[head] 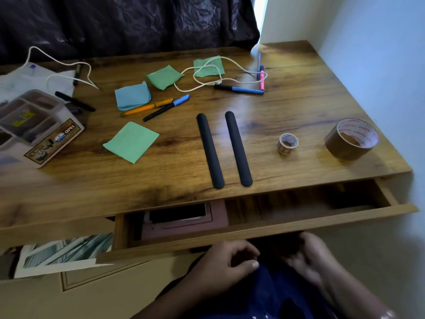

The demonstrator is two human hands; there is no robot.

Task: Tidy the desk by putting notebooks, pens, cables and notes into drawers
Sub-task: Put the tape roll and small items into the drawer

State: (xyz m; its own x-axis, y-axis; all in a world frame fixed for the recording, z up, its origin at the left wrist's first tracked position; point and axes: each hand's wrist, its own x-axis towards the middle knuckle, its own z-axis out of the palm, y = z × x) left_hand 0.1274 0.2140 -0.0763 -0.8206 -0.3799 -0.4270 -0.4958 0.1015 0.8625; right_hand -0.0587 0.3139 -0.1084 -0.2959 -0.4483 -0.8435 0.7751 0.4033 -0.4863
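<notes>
Drawer (264,227) open (notebook (219,217) inside); left hand (230,261) loosely curled, empty; right hand (310,256) blurred, unclear

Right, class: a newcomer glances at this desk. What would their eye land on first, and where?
Probably the pair of long black rounded bars lying side by side at the front centre of the wooden desk. Next, the bright green square paper notes scattered across its left and middle, and the open wooden drawer below the front edge, holding a pink notebook.
</notes>
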